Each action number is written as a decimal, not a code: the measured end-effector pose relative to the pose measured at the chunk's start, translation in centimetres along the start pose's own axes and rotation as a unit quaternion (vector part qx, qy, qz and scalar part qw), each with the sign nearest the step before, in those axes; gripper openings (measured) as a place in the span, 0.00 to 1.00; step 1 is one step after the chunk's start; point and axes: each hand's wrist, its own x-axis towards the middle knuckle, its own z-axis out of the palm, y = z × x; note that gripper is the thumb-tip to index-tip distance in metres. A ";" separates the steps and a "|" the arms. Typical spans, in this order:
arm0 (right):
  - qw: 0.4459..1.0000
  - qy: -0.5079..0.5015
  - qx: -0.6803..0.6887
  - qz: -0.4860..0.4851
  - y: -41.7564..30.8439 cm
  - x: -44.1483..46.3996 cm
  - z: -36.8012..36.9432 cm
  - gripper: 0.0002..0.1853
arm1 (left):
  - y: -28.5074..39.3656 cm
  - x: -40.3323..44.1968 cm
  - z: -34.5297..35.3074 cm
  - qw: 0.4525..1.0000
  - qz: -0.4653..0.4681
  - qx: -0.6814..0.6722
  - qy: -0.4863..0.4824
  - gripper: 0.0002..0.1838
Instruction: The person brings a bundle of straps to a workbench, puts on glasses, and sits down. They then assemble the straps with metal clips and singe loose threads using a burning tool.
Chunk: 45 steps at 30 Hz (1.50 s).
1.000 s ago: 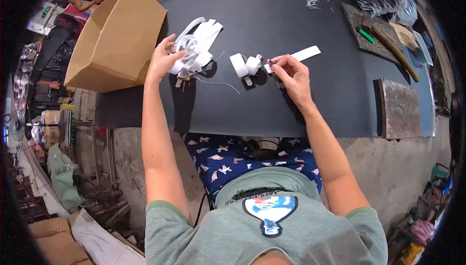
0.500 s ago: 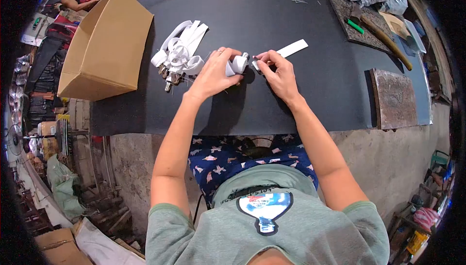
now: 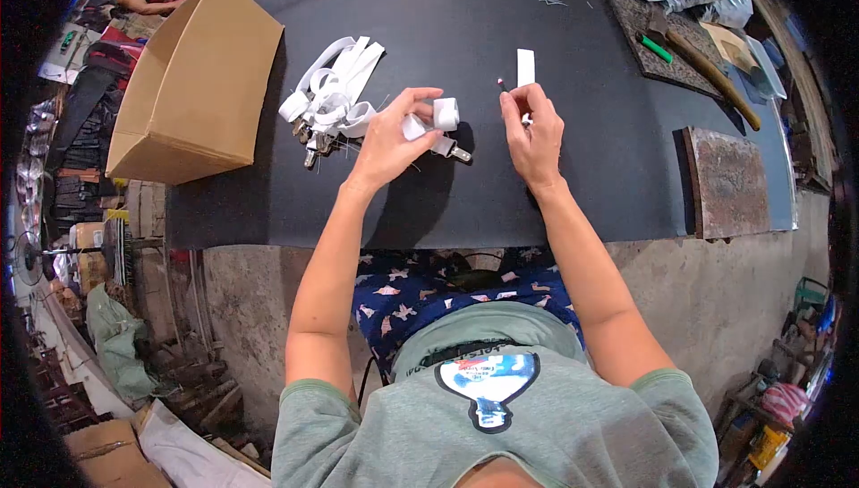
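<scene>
Hands (image 3: 389, 144) hold curled, metal-clipped white strap (image 3: 446, 114) and flat white strip (image 3: 526, 67).

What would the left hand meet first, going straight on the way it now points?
The left hand would likely meet the white coil just ahead first; whether they touch is unclear.
</scene>
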 end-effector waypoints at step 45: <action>0.954 -0.267 0.008 -0.134 0.3 0.1 0.0 0.06 | 0.5 -2.1 -0.5 0.999 -0.002 -0.047 -0.028 0.36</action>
